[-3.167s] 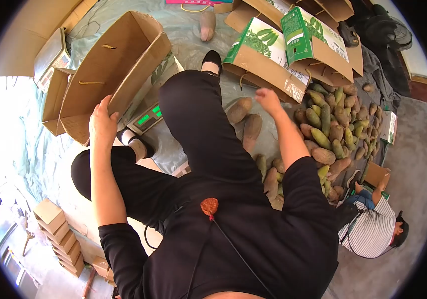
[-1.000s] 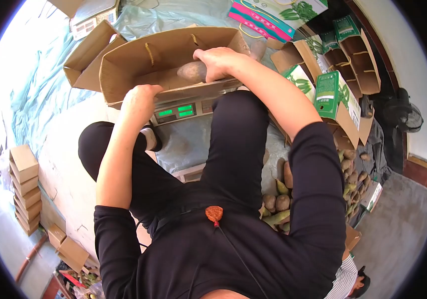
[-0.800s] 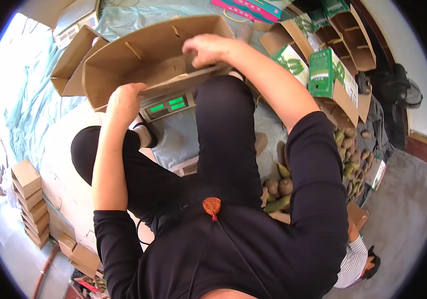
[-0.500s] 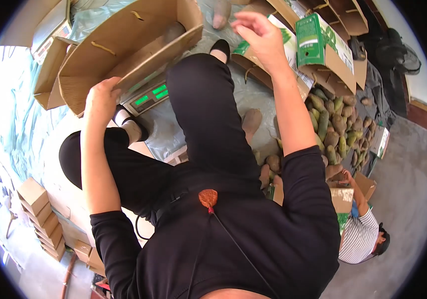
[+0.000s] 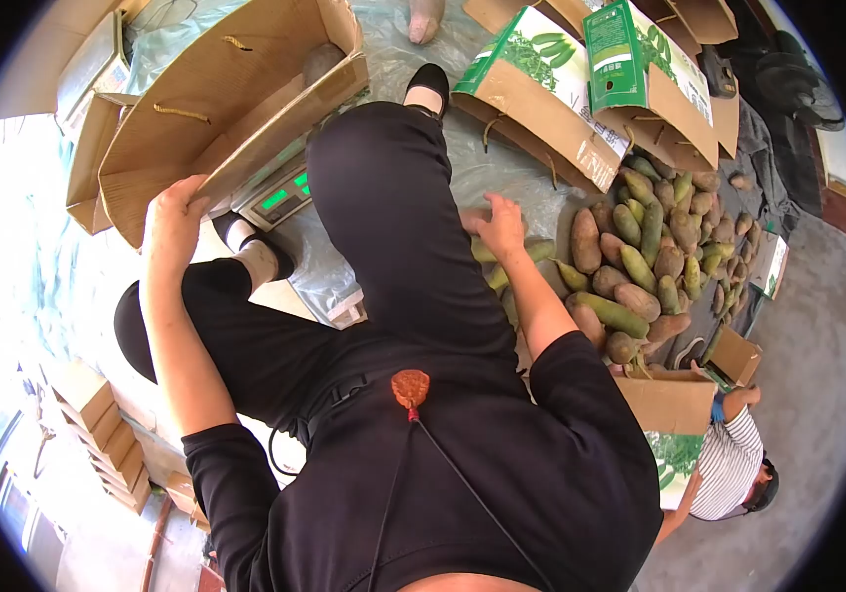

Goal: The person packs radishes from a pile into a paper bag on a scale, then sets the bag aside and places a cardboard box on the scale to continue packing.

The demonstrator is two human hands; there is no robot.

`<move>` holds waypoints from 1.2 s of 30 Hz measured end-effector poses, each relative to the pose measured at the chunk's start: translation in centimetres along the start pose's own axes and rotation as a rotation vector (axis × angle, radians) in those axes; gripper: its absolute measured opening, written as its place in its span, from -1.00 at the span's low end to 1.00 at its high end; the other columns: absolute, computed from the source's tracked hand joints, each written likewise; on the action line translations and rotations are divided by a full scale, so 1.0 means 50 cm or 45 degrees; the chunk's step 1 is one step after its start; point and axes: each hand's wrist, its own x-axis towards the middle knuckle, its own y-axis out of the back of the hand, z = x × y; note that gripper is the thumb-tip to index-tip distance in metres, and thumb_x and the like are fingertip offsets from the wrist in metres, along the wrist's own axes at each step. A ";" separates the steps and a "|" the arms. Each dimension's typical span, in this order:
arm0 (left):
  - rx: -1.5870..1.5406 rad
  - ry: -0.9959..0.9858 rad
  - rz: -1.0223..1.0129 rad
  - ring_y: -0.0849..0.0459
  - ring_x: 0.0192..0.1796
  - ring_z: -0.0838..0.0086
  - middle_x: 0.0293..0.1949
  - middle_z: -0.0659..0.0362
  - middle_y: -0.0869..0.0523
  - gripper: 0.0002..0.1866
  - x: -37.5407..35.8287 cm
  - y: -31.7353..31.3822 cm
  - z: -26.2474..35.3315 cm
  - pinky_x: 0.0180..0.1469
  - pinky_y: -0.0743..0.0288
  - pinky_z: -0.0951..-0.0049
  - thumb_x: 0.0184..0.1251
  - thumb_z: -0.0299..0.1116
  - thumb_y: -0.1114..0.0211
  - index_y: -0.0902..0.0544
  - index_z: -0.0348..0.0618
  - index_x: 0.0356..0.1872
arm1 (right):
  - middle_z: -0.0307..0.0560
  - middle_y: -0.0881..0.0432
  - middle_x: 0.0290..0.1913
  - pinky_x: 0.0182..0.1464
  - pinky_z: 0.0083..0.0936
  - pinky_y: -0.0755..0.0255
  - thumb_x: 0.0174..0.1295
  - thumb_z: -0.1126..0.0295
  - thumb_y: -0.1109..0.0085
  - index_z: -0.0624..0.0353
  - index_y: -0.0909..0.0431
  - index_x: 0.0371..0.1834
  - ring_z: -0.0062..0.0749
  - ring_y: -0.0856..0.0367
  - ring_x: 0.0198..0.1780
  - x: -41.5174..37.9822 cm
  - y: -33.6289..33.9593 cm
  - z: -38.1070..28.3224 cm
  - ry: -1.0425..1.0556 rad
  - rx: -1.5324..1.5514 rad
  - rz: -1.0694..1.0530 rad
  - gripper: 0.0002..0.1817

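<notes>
My left hand [image 5: 172,215] grips the near edge of an open brown cardboard box [image 5: 208,109] that rests on a scale with a green display [image 5: 275,197]. One brown tuber [image 5: 321,59] lies inside the box at its far end. My right hand [image 5: 498,225] reaches down beside my knee to the floor, fingers closing over a brown-and-green tuber [image 5: 517,259] at the edge of a big pile of tubers [image 5: 652,252]. Whether the hand has a firm hold on it is unclear.
Green-printed cartons [image 5: 581,84] stand open behind the pile. Another person in a striped shirt [image 5: 731,464] crouches at the lower right with a carton [image 5: 675,424]. Small stacked boxes [image 5: 97,424] sit at the left. Plastic sheeting [image 5: 324,276] covers the floor.
My right hand put a tuber into the box, drew out, swung right and dropped down to the tuber pile. My left hand kept its hold on the box edge.
</notes>
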 end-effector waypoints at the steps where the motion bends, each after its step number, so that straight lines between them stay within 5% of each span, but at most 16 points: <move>1: -0.011 0.010 0.004 -0.65 -0.15 0.09 -0.25 -0.08 -0.67 -0.72 -0.001 0.000 0.001 -0.08 -0.46 0.30 0.09 -0.54 -0.21 -0.64 -0.25 -0.12 | -0.04 -0.49 0.13 0.16 -0.16 -0.35 -0.14 0.28 -0.41 0.03 -0.44 0.14 -0.05 -0.38 0.19 -0.005 0.001 -0.008 0.006 -0.123 -0.034 -0.34; 3: -0.020 0.024 0.010 -0.65 -0.16 0.09 -0.25 -0.08 -0.67 -0.72 -0.002 -0.002 -0.003 -0.08 -0.46 0.30 0.09 -0.55 -0.20 -0.63 -0.25 -0.12 | -0.15 -0.42 0.19 0.17 -0.14 -0.34 -0.16 0.28 -0.42 -0.04 -0.38 0.17 -0.13 -0.31 0.26 -0.015 0.007 -0.007 0.010 -0.207 -0.179 -0.29; 5: -0.041 -0.035 0.044 -0.64 -0.15 0.08 -0.24 -0.08 -0.67 -0.71 0.000 -0.007 -0.012 -0.07 -0.46 0.30 0.09 -0.55 -0.20 -0.63 -0.26 -0.11 | -0.20 -0.38 0.21 0.14 -0.09 -0.34 -0.18 0.29 -0.44 -0.08 -0.32 0.21 -0.17 -0.33 0.24 -0.018 0.001 0.002 0.323 -0.625 -0.247 -0.23; 15: -0.073 -0.021 0.069 -0.61 -0.06 0.04 -0.16 -0.06 -0.67 -0.69 -0.008 -0.009 0.003 0.01 -0.47 0.23 0.09 -0.56 -0.20 -0.64 -0.17 -0.09 | -0.21 -0.40 0.17 0.10 -0.10 -0.34 -0.07 0.36 -0.36 -0.12 -0.30 0.22 -0.20 -0.32 0.25 0.114 -0.023 -0.025 0.230 -0.731 -0.104 -0.30; 20: -0.038 -0.050 0.070 -0.61 -0.15 0.01 -0.29 -0.05 -0.65 -0.72 -0.010 -0.013 -0.010 -0.07 -0.48 0.17 0.09 -0.59 -0.19 -0.66 -0.15 -0.15 | -0.22 -0.48 0.09 0.09 -0.13 -0.28 0.10 0.05 -0.16 -0.11 -0.57 0.00 -0.26 -0.37 0.18 0.150 -0.001 -0.065 0.209 -1.094 -0.339 -0.60; 25: -0.007 -0.066 0.057 -0.63 -0.16 0.04 -0.29 -0.03 -0.66 -0.70 -0.006 -0.017 -0.023 -0.07 -0.49 0.17 0.08 -0.63 -0.15 -0.68 -0.12 -0.16 | -0.27 -0.52 0.02 0.12 -0.12 -0.22 0.11 -0.05 -0.14 -0.12 -0.58 0.00 -0.34 -0.36 0.18 0.151 -0.026 -0.062 0.393 -1.366 -0.418 -0.56; 27: -0.010 -0.103 0.059 -0.63 -0.18 0.03 -0.28 -0.05 -0.67 -0.74 -0.007 -0.017 -0.025 -0.09 -0.50 0.21 0.06 -0.61 -0.22 -0.67 -0.21 -0.17 | -0.30 -0.52 0.01 0.11 -0.11 -0.22 0.13 -0.07 -0.12 -0.14 -0.58 -0.01 -0.35 -0.37 0.17 0.159 -0.048 -0.035 0.509 -1.263 -0.401 -0.57; 29: -0.015 -0.105 0.077 -0.63 -0.17 0.03 -0.29 -0.05 -0.67 -0.74 -0.010 -0.017 -0.026 -0.09 -0.50 0.21 0.06 -0.61 -0.23 -0.67 -0.22 -0.18 | -0.33 -0.52 -0.01 0.11 -0.13 -0.22 0.14 -0.03 -0.12 -0.16 -0.59 -0.01 -0.37 -0.37 0.16 0.226 -0.196 0.141 0.595 -0.901 -0.247 -0.61; 32: -0.004 -0.115 0.092 -0.63 -0.17 0.03 -0.30 -0.06 -0.67 -0.75 -0.008 -0.021 -0.031 -0.09 -0.50 0.20 0.06 -0.62 -0.22 -0.68 -0.23 -0.19 | -0.32 -0.51 -0.02 0.09 -0.12 -0.24 0.15 0.01 -0.12 -0.16 -0.60 -0.05 -0.35 -0.39 0.13 0.176 -0.056 0.012 0.628 -1.218 -0.225 -0.65; 34: 0.008 -0.110 0.087 -0.64 -0.17 0.03 -0.30 -0.07 -0.67 -0.75 -0.010 -0.020 -0.032 -0.09 -0.50 0.20 0.06 -0.62 -0.21 -0.68 -0.23 -0.20 | -0.29 -0.50 0.03 0.05 -0.11 -0.31 0.07 0.12 -0.24 -0.13 -0.57 -0.06 -0.30 -0.40 0.14 0.164 -0.009 -0.025 0.283 -0.995 -0.312 -0.65; 36: 0.022 -0.139 0.054 -0.64 -0.17 0.04 -0.30 -0.08 -0.67 -0.74 -0.010 -0.015 -0.030 -0.08 -0.50 0.20 0.05 -0.66 -0.17 -0.68 -0.24 -0.21 | -0.27 -0.50 0.05 0.03 -0.11 -0.35 0.00 0.18 -0.30 -0.11 -0.55 -0.06 -0.27 -0.40 0.16 0.158 0.028 -0.016 0.252 -0.863 -0.181 -0.62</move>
